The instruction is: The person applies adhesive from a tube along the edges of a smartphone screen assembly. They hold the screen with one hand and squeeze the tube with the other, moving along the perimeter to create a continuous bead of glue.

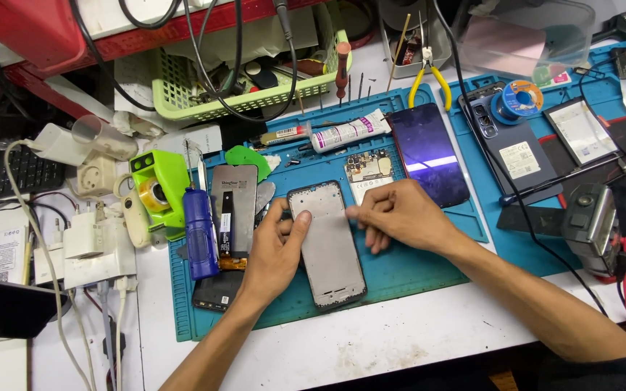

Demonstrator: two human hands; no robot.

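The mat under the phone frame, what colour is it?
Teal blue, seen in the head view: the mat lies under the grey phone frame.

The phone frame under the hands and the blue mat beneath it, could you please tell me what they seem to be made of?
The phone frame looks like matte grey metal inside a darker, probably plastic rim, given its flat, dull sheen. The blue mat looks like soft silicone or rubber: a matte surface with moulded ridges and compartments. The left hand and right hand touch the frame's edges.

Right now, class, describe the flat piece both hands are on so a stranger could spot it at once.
Find the teal work mat on the white bench. Near its middle lies a grey phone frame between the left hand and right hand. Unlike the glossy dark screen panel behind, it is matte grey with a dark rim.
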